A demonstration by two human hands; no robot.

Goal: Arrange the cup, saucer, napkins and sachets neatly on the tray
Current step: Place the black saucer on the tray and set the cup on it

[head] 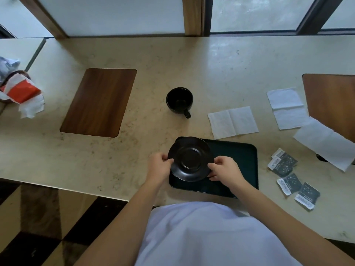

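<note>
The fingers of the left hand (159,166) are curled shut over the left rim of the black saucer (191,159), thumb on top, and the fingers of the right hand (223,168) pinch its right rim the same way, so both hands grip the saucer between them. The saucer sits over the left end of the dark tray (238,166), tipped a little, its near edge low toward the tray floor; whether it touches the tray I cannot tell. The saucer's well holds nothing. The rest of the tray is bare. Beyond the tray, on the pale stone counter (134,150), the black cup (179,100) stands upright with its handle pointing toward the person, and its inside looks empty. To the right of the cup lie three white napkins (232,122), unfolded flat, one just beyond the tray's far right corner and the other two further right, the last partly over a wooden inlay. Four dark sachets (284,163) lie scattered on the counter just right of the tray, two of them overlapping.
</note>
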